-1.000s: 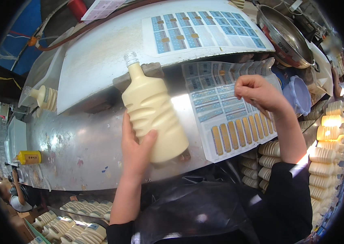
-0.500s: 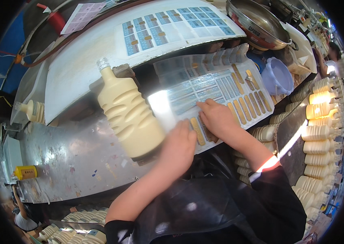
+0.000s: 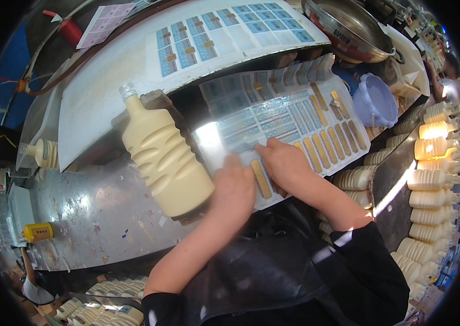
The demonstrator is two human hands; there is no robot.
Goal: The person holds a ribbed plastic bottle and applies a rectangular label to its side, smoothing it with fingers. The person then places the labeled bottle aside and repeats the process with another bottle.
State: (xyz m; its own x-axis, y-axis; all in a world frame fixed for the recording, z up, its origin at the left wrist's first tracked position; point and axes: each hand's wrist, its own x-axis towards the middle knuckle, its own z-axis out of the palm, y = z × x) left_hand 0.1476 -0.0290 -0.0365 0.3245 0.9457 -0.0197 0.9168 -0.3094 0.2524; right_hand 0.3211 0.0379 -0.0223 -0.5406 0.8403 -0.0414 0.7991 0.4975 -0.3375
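A cream-coloured ribbed plastic bottle (image 3: 166,157) with a clear threaded neck lies tilted on the bench, left of my hands. Beside it is a clear sheet of labels (image 3: 224,111) with blue labels and rows of gold strips (image 3: 325,148). My right hand (image 3: 287,163) rests over this sheet, thumb and index finger pinched at the edge of a blue label. Close by, my left hand (image 3: 234,187) is between the bottle's base and the sheet; its fingers are smeared by motion, so their hold cannot be made out.
Behind stands a white board (image 3: 105,87) with more blue labels. A large metal pan (image 3: 349,32) and a lilac bucket (image 3: 374,100) are at the right. Rows of cream bottles (image 3: 428,198) line the right side. A yellow container (image 3: 38,232) sits far left.
My left hand has moved slightly up and left, toward the label my right hand pinches. My right hand has shifted a little left. The view has tilted slightly.
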